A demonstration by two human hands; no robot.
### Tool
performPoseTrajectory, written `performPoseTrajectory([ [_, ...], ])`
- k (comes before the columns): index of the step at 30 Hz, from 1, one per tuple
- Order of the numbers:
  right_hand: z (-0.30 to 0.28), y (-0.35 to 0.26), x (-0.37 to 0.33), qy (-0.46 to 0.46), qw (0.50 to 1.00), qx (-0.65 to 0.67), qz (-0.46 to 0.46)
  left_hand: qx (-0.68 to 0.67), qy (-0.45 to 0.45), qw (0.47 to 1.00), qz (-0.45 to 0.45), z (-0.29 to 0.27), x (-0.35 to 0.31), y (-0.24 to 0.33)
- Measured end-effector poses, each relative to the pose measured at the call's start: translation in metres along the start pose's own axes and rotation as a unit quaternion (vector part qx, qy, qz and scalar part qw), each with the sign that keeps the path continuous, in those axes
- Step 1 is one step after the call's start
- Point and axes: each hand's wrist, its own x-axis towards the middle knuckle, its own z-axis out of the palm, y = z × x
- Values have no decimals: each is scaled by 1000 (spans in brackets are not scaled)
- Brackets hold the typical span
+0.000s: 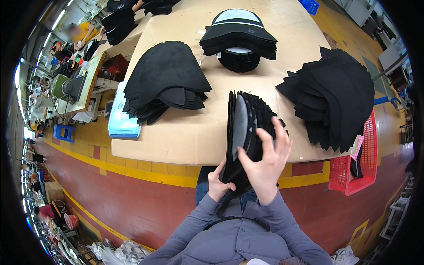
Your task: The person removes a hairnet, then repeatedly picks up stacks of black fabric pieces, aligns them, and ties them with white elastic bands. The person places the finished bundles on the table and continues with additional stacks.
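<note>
A thick stack of black fabric pieces (255, 123) stands on edge at the table's front edge, its near end toward my body. One piece with a grey, rounded face (240, 121) shows among its layers. My left hand (219, 183) is closed round the stack's lower near end, with the thumb across the near side. Over the right side of the stack, my right hand (267, 163) is open, fingers spread and bent. Its thumb rests by the lower part of the grey face, and its fingertips lie at the layers' edges.
Black piles of cut pieces lie on the cardboard-covered table (176, 148): a left pile (168, 73), a right pile (340, 95) and a far pile (238, 35) with a grey-white top. A blue packet (123, 117) sits at the left edge. A red basket (351, 176) stands right.
</note>
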Motion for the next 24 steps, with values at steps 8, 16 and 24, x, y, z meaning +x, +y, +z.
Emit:
performPoseTrajectory([
  [8, -7, 35, -3, 27, 984, 149, 98, 226, -109, 967, 39, -9, 19, 62],
  [16, -17, 44, -6, 43, 986, 125, 97, 306, -2, 952, 13, -10, 56, 80],
  [24, -13, 52, -6, 41, 987, 128, 90, 316, 79, 944, 53, -41, 109, 102],
])
